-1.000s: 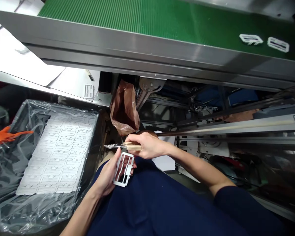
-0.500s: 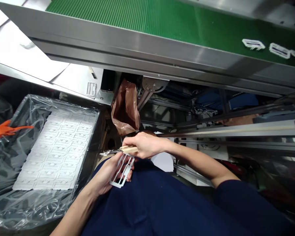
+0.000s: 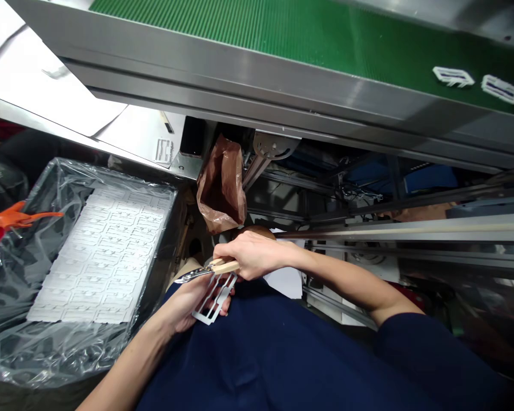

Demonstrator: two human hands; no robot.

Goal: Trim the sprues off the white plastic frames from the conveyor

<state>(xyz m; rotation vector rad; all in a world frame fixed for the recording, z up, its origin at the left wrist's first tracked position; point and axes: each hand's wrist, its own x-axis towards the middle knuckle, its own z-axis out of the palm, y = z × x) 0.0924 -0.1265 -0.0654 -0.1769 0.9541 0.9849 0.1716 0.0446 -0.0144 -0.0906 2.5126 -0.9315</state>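
Carefully, a wood-handled knife [image 3: 225,266] is being clenched in the fingers of the right hand [image 3: 252,255], just above a white die-cut frame [image 3: 214,298] being grasped by the left hand [image 3: 183,305].

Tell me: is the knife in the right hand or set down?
Held: the right hand grips the knife's wooden handle, with the blade sticking out past the fingers.

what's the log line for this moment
left hand: holds white die-cut frame | right hand: holds wood-handled knife, blade over frame | nearby: brown paper bag, plastic-lined tray of white die-cut sheets
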